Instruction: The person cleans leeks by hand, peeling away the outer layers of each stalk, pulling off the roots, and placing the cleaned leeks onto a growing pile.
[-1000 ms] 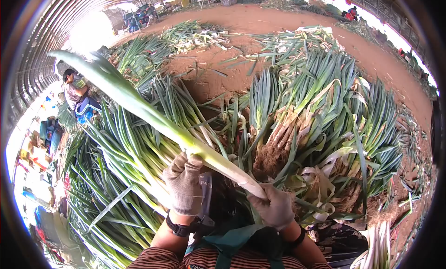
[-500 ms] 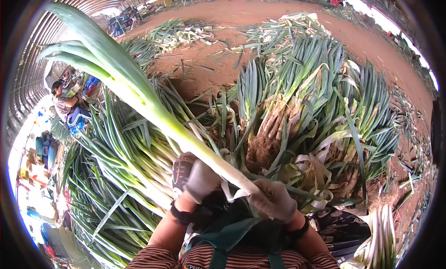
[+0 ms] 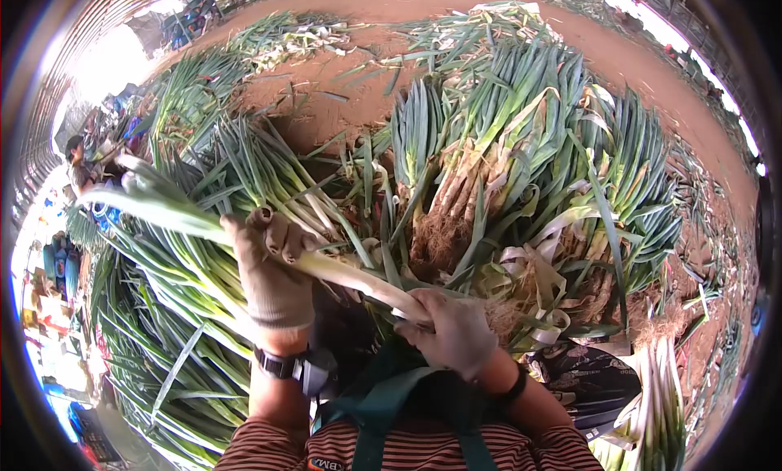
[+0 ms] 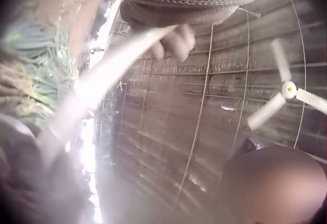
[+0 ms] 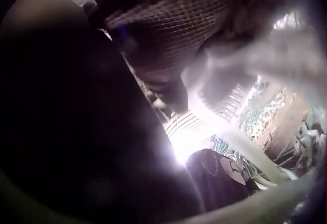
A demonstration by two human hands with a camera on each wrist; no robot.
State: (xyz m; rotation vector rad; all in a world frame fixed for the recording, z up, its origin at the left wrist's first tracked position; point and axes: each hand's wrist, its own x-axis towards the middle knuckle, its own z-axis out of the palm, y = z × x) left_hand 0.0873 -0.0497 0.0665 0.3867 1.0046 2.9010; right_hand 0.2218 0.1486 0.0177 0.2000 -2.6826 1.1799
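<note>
Overhead of my left wrist: pale three-bladed fan (image 4: 289, 90), ribbed roof (image 4: 168, 127). Head view, far left: another person (image 3: 80, 171), partly visible. Ahead of me: reddish soil (image 3: 322, 105); upper left, glaring opening (image 3: 114, 60).

The floor (image 3: 627, 72) is reddish-brown bare earth, running back beneath a long structure whose curved, ribbed wall (image 3: 99, 17) arches up on the head view's left, with a washed-out patch of daylight (image 3: 114, 54) beside it. Along the right, a bright strip (image 3: 639, 15) shows below dark framing (image 3: 696, 19). Overhead, the left wrist view shows a hazy, brownish ceiling (image 4: 163, 127) crossed by thin lines, where a pale three-bladed fan (image 4: 289, 89) hangs, and white glare breaks in along one edge.
</note>
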